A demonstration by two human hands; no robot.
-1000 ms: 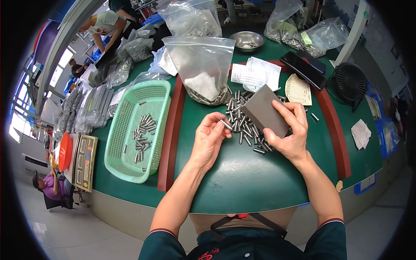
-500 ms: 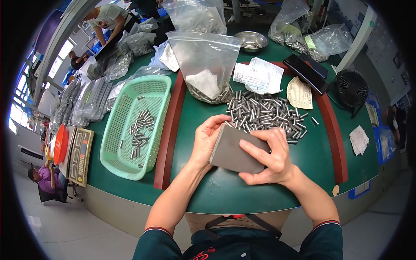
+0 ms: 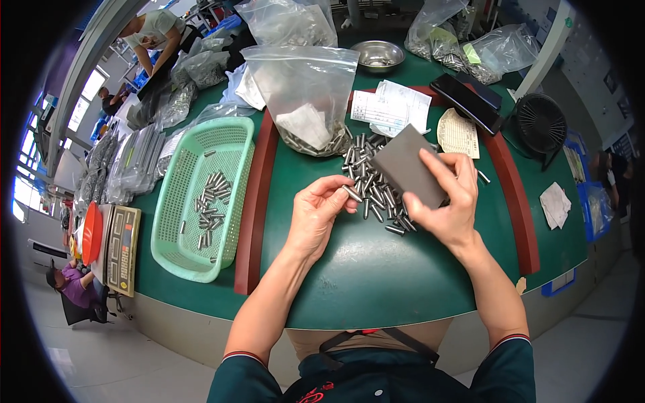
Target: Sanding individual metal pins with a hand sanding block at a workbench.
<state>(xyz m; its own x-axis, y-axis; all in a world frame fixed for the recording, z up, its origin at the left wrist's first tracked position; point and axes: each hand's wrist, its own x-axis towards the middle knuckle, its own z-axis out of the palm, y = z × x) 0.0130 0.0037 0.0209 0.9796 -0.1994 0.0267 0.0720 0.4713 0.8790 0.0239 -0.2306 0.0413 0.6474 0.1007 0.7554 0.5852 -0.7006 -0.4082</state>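
My left hand (image 3: 310,216) pinches a short metal pin (image 3: 352,193) between thumb and fingertips at the near left edge of the pile. In my right hand (image 3: 451,205) is a flat grey-brown rectangular block (image 3: 403,162), gripped by its near edge and tilted above the pile. Under and beside the block lie many loose shiny metal pins (image 3: 373,196) on the green tabletop (image 3: 376,282); the block and right hand hide part of them. Several similar pins rest in a pale green plastic basket (image 3: 180,263) to the left.
Red-brown strips (image 3: 251,248) border the work area. Behind the pile stand a clear bag of pins (image 3: 302,101), paper slips (image 3: 396,107) and a steel bowl (image 3: 377,57). A black phone (image 3: 463,102), small fan (image 3: 539,127) and white cloth (image 3: 555,205) lie right; a scale (image 3: 122,248) stands far left.
The block has left my left hand and moved up and right over the pile in my right hand. My left hand now shows a pin in its fingertips, apart from the block.
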